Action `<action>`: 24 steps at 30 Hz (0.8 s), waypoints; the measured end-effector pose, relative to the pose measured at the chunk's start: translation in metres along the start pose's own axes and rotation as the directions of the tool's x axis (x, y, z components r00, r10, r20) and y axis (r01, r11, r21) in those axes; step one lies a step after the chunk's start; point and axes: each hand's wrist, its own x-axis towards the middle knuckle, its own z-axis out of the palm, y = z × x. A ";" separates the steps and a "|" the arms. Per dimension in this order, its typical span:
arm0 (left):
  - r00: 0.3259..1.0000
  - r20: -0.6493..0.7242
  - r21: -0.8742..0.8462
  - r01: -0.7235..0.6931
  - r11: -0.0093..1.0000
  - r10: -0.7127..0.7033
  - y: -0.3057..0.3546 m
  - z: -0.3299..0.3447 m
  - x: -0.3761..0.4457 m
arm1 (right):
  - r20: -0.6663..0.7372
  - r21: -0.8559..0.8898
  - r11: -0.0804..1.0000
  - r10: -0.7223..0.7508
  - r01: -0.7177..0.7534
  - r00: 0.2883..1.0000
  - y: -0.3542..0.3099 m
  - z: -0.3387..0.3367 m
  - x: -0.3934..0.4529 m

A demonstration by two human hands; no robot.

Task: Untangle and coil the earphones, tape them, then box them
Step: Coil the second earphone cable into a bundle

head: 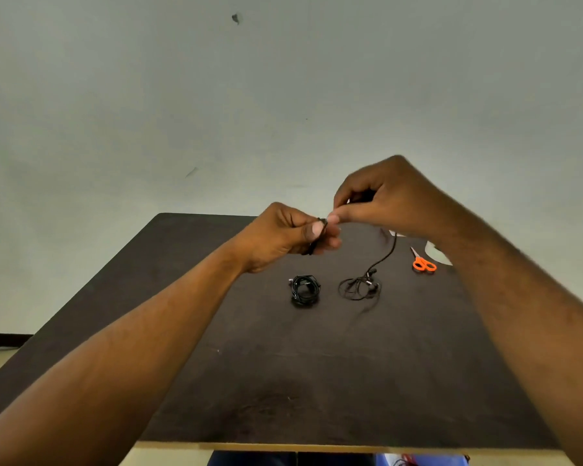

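Both hands are raised above the dark table [317, 364]. My left hand [283, 237] pinches a small bundle of black earphone cable between thumb and fingers. My right hand [384, 203] pinches the same cable just to the right, fingertips almost touching the left hand's. From the right hand the black cable [389, 250] hangs down to a loose tangle of earphones [360, 287] lying on the table. A second pair of black earphones [304, 290], wound into a tight coil, lies to the left of the tangle.
Orange-handled scissors [423, 262] lie on the table's right side. A white roll, likely tape [435, 253], sits behind them, partly hidden by my right forearm. A plain wall rises behind the table. The table's near edge runs along the bottom.
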 end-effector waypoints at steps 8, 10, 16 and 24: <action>0.972 0.198 -0.066 0.146 0.987 -0.131 0.003 0.012 -0.007 | 0.029 0.043 0.999 0.006 -0.007 1.000 0.004 -0.012 0.014; 0.951 0.277 -0.083 0.166 0.983 -0.138 0.009 0.016 -0.008 | 0.003 0.106 0.994 0.023 -0.023 1.000 0.011 -0.009 0.013; 0.976 0.188 -0.358 -0.033 0.933 0.107 0.029 0.016 -0.001 | -0.125 0.570 0.811 0.245 -0.133 0.961 0.037 0.047 -0.001; 0.919 -0.390 -0.385 -0.218 0.897 0.056 0.039 -0.017 0.010 | -0.093 0.447 0.882 0.213 -0.150 0.973 0.029 0.091 -0.030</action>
